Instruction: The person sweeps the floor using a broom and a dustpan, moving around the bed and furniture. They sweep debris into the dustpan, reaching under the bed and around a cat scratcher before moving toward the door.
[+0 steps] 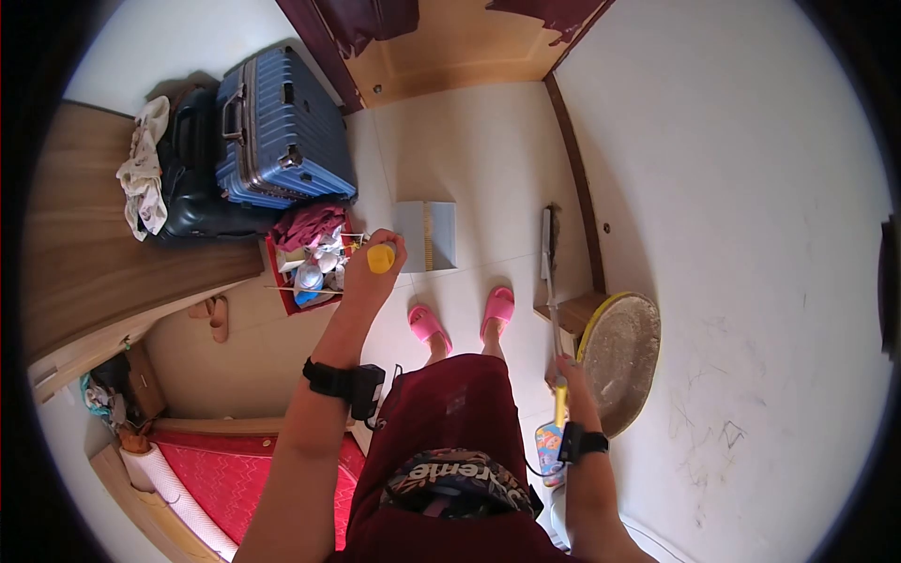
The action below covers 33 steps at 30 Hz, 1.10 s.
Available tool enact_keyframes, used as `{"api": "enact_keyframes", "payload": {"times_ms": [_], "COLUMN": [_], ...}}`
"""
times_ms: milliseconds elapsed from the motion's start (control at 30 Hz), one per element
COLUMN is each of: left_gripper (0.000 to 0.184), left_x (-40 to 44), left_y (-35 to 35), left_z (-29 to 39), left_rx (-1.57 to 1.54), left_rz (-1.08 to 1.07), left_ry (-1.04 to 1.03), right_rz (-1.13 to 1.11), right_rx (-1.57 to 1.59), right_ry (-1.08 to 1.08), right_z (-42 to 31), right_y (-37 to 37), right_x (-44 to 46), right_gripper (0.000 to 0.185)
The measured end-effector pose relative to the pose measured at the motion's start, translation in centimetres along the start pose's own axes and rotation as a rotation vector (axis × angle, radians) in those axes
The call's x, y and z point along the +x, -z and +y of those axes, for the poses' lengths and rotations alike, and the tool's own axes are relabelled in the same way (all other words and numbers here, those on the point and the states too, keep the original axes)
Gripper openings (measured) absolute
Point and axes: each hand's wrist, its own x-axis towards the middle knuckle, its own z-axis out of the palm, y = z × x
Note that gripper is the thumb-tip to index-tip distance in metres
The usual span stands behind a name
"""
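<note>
My left hand [371,280] is closed round the upright handle of a long-handled dustpan, whose yellow end pokes out above the fist. Below it, the grey dustpan [411,235] lies on the floor in front of my feet, a yellowish toothed strip across it. At my right side, my right hand [576,383] grips a broom with a pale stick and a yellow handle end. The broom head [548,242] points forward and rests at or near the floor by the right wall, its dark bristles partly visible.
Left of the dustpan stands a red box [280,281] full of odds and ends, beside a blue suitcase [310,131] and a black case [192,206]. A round brown board [624,361] leans against the right wall. A wooden door [460,52] is ahead; sandals [219,319] lie left.
</note>
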Motion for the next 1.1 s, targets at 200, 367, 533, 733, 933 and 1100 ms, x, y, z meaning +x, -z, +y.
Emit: {"api": "enact_keyframes", "payload": {"times_ms": [200, 367, 533, 733, 933, 1100], "left_gripper": [0.017, 0.018, 0.019, 0.021, 0.020, 0.027], "left_x": [0.1, 0.3, -0.2, -0.9, -11.9, -14.6], "left_y": [-0.3, -0.3, 0.1, 0.2, 8.7, 5.2], "left_z": [-0.1, -0.7, -1.9, -8.4, -11.6, -6.7], "left_rx": [0.009, 0.079, 0.038, -0.038, -0.802, -0.978], "left_rz": [0.047, 0.084, 0.132, 0.219, 0.402, 0.539], "left_ry": [-0.034, -0.055, -0.024, -0.059, 0.544, 0.491], "right_rz": [-0.199, -0.419, -0.518, -0.315, -0.307, -0.298], "right_rx": [-0.035, -0.032, 0.206, 0.161, 0.014, -0.056], "right_ry": [-0.147, -0.315, -0.323, -0.229, -0.125, -0.085], "right_z": [1.5, -1.3, -3.0, -5.2, -9.7, -11.0], "right_y": [-9.3, -11.8, -6.4, 2.7, 7.5, 10.3], "right_x": [-2.9, -5.1, -6.2, -9.9, -15.5, -11.4], "right_gripper": [0.046, 0.031, 0.022, 0.033, 0.021, 0.028]}}
